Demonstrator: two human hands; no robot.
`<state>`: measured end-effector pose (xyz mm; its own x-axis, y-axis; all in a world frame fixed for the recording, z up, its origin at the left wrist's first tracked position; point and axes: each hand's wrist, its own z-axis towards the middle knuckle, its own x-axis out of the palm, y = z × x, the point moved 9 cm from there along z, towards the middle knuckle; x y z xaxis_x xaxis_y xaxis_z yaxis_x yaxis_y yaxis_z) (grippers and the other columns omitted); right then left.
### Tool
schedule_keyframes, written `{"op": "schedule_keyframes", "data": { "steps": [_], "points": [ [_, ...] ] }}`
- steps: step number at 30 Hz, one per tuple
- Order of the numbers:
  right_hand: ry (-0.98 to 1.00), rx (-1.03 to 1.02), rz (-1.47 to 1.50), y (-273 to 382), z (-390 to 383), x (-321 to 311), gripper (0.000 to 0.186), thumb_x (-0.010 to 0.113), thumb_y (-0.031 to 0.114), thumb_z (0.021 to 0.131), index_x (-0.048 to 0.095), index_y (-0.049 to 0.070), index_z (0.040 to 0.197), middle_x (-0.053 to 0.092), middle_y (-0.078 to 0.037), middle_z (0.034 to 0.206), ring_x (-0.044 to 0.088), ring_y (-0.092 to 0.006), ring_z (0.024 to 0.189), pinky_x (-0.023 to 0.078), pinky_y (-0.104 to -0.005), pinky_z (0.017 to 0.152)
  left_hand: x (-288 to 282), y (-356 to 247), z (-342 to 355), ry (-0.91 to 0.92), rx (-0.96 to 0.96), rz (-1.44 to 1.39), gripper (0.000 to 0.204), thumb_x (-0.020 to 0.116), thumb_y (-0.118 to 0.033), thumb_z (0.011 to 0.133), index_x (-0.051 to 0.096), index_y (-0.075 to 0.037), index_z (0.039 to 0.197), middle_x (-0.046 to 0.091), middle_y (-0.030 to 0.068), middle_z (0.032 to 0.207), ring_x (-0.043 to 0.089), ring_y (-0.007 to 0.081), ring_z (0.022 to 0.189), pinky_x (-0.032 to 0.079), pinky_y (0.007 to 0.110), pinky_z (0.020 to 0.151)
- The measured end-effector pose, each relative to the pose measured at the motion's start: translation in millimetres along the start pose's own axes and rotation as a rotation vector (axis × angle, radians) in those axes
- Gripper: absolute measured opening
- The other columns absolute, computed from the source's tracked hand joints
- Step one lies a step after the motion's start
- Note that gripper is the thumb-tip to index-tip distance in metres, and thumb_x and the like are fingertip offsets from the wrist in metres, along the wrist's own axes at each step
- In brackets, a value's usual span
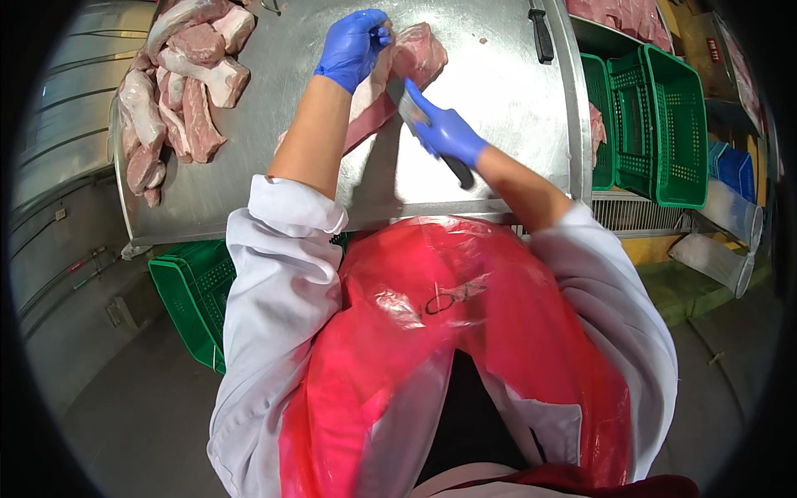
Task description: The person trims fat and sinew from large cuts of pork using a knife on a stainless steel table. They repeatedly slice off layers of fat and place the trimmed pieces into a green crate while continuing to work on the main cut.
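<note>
A long piece of raw pork (419,56), pink with paler fat, lies slantwise on the metal table (506,100). My left hand (353,50), in a blue glove, is closed at its upper left edge with the fingers curled in. In my blue-gloved right hand (446,131) is a knife (458,171), its black handle showing below the palm. One finger stretches along the blade, which points up and left against the meat. The tip is hidden at the meat. Part of the pork strip runs behind my left forearm.
A pile of raw meat pieces (195,83) sits at the table's left. Another black-handled tool (541,36) lies near the far right edge. Green crates (664,124) stand to the right, beside a tray of meat (618,18). Another green crate (195,299) is below the table's left front.
</note>
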<state>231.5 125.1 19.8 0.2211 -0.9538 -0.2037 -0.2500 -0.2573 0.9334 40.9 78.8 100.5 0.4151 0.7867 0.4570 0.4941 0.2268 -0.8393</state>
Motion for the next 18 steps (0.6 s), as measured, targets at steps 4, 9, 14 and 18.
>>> {"op": "schedule_keyframes", "data": {
  "steps": [4,9,14,18],
  "points": [
    [-0.108,0.005,-0.022,14,16,11,0.074,0.048,0.02,0.103,0.01,0.028,0.166,0.066,-0.009,0.075,0.066,-0.0162,0.062,0.06,-0.0318,0.064,-49,6,24,-0.092,-0.042,-0.034,0.008,0.062,-0.004,0.096,0.061,0.003,0.094,0.061,0.0122,0.085,0.055,0.0194,0.073,0.048,0.031,0.068],
    [0.012,0.017,0.114,-11,-41,44,0.075,0.048,0.018,0.102,0.011,0.026,0.166,0.067,-0.011,0.077,0.066,-0.017,0.062,0.059,-0.0321,0.062,-89,1,33,0.083,-0.024,-0.021,0.011,0.059,-0.009,0.099,0.062,0.001,0.1,0.061,0.0099,0.088,0.059,0.0182,0.078,0.05,0.032,0.072],
    [-0.127,0.018,0.107,22,37,23,0.077,0.046,0.02,0.102,0.004,0.029,0.166,0.069,-0.013,0.081,0.069,-0.0245,0.063,0.061,-0.0364,0.067,-20,-25,6,0.207,0.042,0.059,0.019,0.056,-0.011,0.095,0.061,-0.013,0.077,0.054,0.0,0.069,0.051,0.013,0.066,0.042,0.029,0.063],
    [-0.006,0.054,0.064,1,-25,60,0.076,0.045,0.024,0.103,0.003,0.029,0.166,0.069,-0.013,0.08,0.069,-0.0248,0.063,0.061,-0.037,0.067,-46,-36,1,0.154,0.113,-0.028,0.017,0.056,-0.012,0.097,0.062,-0.012,0.081,0.055,0.0004,0.072,0.051,0.0135,0.067,0.043,0.029,0.065]
  ]
}}
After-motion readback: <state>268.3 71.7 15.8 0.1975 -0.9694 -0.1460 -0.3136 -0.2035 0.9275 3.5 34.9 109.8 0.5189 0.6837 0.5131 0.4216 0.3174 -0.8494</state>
